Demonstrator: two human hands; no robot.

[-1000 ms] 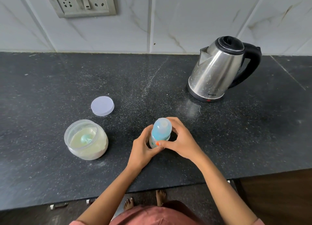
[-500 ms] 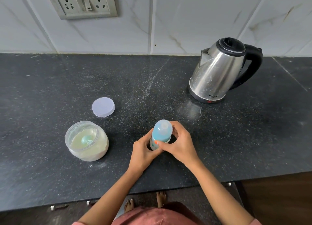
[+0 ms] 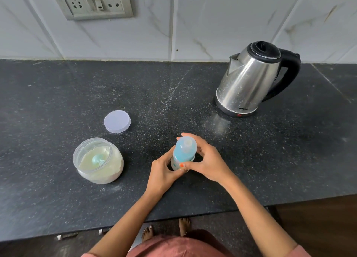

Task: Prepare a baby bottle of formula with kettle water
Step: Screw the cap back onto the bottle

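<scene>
A baby bottle point(image 3: 184, 150) is being held upright on the dark tabletop point(image 3: 270, 160) near its front edge. It is being clasped low in the left hand's point(image 3: 161, 172) curled grip and pinched at the top by the right hand point(image 3: 207, 163). An open formula jar point(image 3: 97, 161), its lid point(image 3: 117, 121) and a steel kettle point(image 3: 247, 81) are being kept nearby.

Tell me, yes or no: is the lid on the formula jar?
No, the lid lies on the counter, apart from the open formula jar.
</scene>
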